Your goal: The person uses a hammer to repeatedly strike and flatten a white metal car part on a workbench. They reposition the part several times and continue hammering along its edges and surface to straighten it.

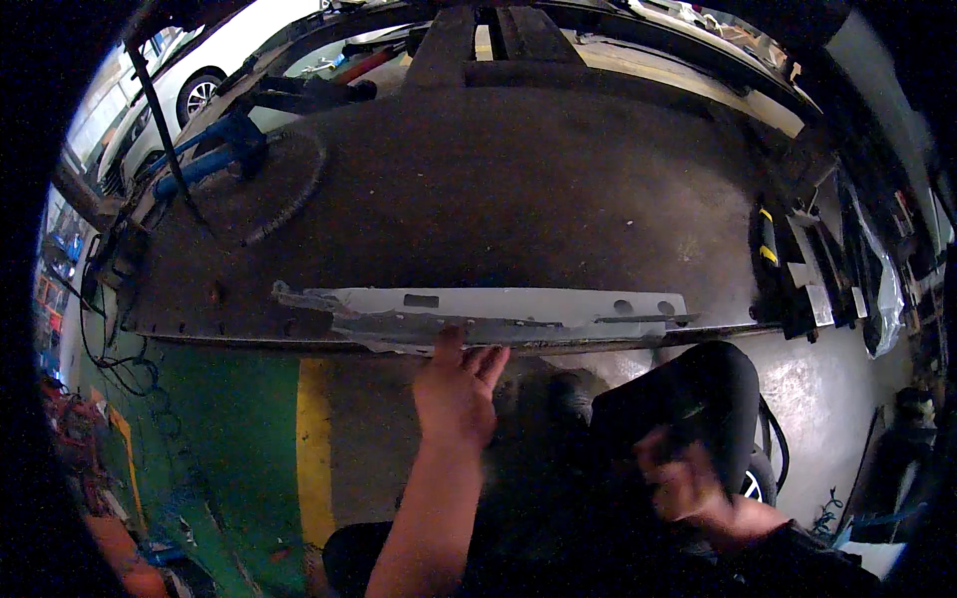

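Note:
A long grey sheet-metal strip [518,302] lies along the near edge of a dark steel bench [449,189]. It has a slot and round holes, and its lower flange looks rough and torn. My left hand [454,394] reaches up to the strip's near side, fingers stretched out and apart, one fingertip touching the flange. Over my dark-clothed knee, my right hand [688,483] is smeared by motion with its fingers partly bent. Whether it holds anything dark against the black cloth cannot be made out.
A blue tool [214,154] and a curved hose [299,194] are at the bench's far left. Dark bars with yellow marks [768,239] and clear plastic wrap [882,289] line the right. Cables [120,364] hang left. A white car [234,55] stands beyond.

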{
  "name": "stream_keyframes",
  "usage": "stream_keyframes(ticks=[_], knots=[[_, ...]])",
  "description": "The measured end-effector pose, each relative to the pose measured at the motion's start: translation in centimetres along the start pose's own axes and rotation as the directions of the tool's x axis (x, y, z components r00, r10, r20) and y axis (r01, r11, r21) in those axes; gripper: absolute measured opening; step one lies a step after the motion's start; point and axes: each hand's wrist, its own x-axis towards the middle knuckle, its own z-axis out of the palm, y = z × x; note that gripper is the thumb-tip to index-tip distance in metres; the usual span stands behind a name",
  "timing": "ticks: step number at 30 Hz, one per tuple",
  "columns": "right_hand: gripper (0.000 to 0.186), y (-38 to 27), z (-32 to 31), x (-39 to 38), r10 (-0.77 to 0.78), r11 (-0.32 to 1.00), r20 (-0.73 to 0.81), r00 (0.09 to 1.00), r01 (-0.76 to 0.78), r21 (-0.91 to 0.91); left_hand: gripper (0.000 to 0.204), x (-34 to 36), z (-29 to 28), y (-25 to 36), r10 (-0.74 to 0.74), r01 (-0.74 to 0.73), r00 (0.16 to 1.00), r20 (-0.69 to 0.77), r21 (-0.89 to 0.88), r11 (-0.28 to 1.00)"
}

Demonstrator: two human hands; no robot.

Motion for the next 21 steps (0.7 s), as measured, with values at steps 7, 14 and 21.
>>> stream_keyframes(ticks=[7, 14, 21], knots=[[0.044, 6.2, -10.0, 11.3, 0.421, 0.818, -0.365, 0.830, -0.521, -0.243, 0.036, -1.5, 1.3, -2.4, -0.116, 0.111, 0.989, 0.088, 0.057, 0.992], [0.041, 11.9, -10.3, 15.6, 0.602, 0.632, -0.047, 0.797, -0.512, -0.581, 0.028, -4.6, 0.1, -1.5, -0.085, 0.091, 0.995, -0.052, 0.113, 0.989], [0.037, 12.7, -6.5, 18.3, 0.479, 0.739, 0.008, 0.878, -0.398, -0.544, 0.028, -9.8, -1.3, 3.0, 0.215, -0.193, 0.971, -0.105, 0.191, 0.963]])
